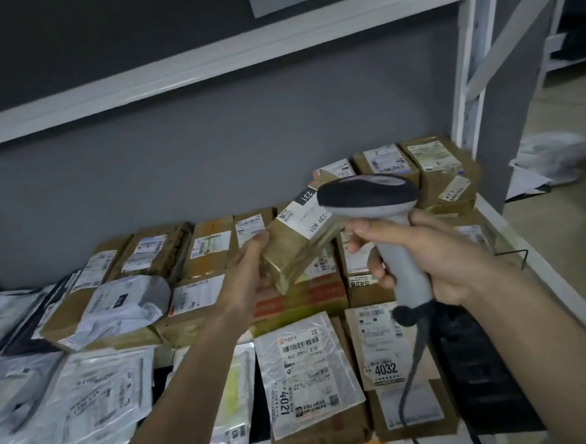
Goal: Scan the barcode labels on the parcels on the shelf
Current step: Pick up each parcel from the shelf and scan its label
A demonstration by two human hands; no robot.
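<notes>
Parcel up at frame centre: the left hand (pixel 252 263) grips a small tape-wrapped brown cardboard box (pixel 297 248) by its near end, white label up. It looks light, stiff, slick (tape-glossy). The right hand (pixel 439 256) wraps the grey handheld barcode scanner (pixel 377 208), just beside it.

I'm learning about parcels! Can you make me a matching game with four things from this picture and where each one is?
Things:
1. scanner
2. small brown box
3. parcel marked 4032
4. crumpled white bag

Places:
A. lying on brown boxes, left part of the shelf
B. held up in the left hand
C. lying flat near the shelf's front edge
D. gripped in the right hand

Pairs: 1-D, 2-B, 3-C, 4-A
</notes>
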